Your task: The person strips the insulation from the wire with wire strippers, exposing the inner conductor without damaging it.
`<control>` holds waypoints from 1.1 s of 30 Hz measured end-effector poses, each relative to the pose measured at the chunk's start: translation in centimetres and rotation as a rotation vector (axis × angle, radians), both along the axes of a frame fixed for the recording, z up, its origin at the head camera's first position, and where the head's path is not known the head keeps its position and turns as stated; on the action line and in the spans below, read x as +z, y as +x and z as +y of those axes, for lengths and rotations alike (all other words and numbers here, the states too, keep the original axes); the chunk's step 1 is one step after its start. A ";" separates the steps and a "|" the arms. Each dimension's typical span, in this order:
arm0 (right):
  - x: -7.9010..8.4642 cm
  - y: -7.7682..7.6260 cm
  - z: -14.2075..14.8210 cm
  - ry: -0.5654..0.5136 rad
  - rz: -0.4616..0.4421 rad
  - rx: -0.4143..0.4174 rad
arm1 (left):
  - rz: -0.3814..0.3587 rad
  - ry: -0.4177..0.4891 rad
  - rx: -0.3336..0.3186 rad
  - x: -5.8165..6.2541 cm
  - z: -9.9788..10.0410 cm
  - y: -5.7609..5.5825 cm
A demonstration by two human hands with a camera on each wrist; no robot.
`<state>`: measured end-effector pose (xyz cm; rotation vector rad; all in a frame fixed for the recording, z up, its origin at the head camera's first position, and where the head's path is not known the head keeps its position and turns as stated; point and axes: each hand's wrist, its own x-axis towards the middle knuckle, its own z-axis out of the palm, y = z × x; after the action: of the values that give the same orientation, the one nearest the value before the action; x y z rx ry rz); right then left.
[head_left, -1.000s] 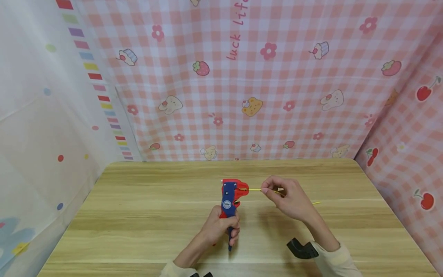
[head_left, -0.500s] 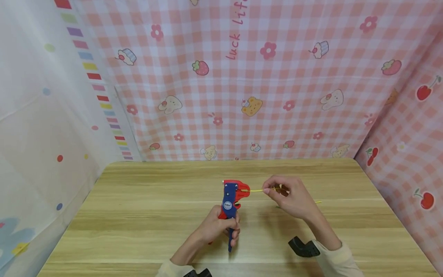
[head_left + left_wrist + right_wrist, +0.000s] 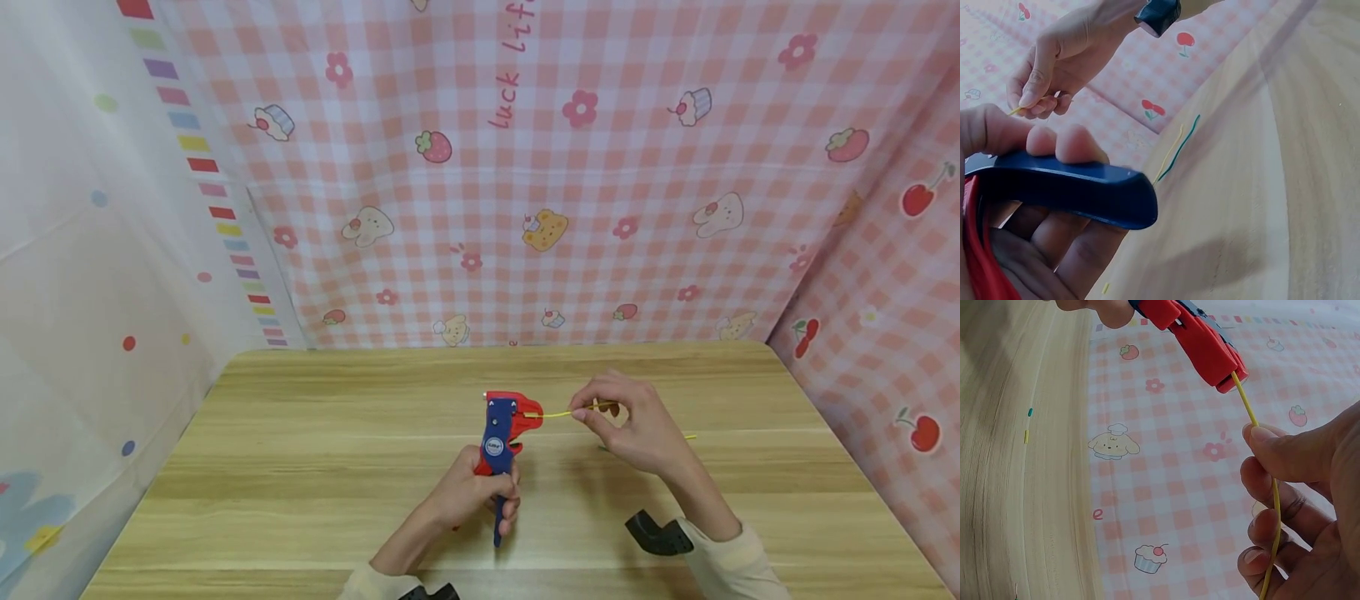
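My left hand point(image 3: 476, 492) grips the blue handle point(image 3: 1085, 187) of a wire stripper point(image 3: 497, 429), held upright over the table with its red head facing right. A thin yellow wire point(image 3: 1245, 400) runs into the slot at the tip of that head. To the right, my right hand point(image 3: 641, 429) pinches this wire between thumb and index finger, a short way out from the tool. In the right wrist view the wire's free length passes down across the other fingers. The wire's end inside the head is mostly hidden.
On the wooden table point(image 3: 300, 467) lie a green wire point(image 3: 1183, 144) and another yellow wire point(image 3: 1169, 147), side by side. Small green point(image 3: 1030, 412) and yellow bits point(image 3: 1026, 435) also lie there. Checked pink cloth point(image 3: 480, 192) hangs behind the table's far edge.
The stripper has shifted slightly right and down. The yellow wire between tool and right hand was straight and now bends a little. The right hand's knuckles have risen slightly.
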<state>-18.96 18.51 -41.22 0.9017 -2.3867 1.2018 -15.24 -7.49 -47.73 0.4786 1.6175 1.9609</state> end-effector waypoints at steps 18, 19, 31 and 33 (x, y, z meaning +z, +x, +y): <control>-0.8 -0.3 -0.2 0.045 -0.010 -0.058 | -0.017 -0.011 0.094 -0.4 -0.2 -0.4; -0.8 -0.3 -0.2 0.045 -0.015 -0.063 | -0.018 -0.010 0.088 -0.4 -0.2 -0.5; -0.8 -0.5 -0.1 0.044 -0.060 -0.112 | 0.005 -0.013 0.143 -0.9 -1.4 -1.4; -0.9 -0.6 0.0 0.044 -0.076 -0.130 | 0.008 -0.008 0.150 -0.9 -1.6 -1.6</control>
<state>-19.52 18.52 -42.12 0.7134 -2.4985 1.1578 -16.80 -9.07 -48.67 0.3724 1.7092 2.0623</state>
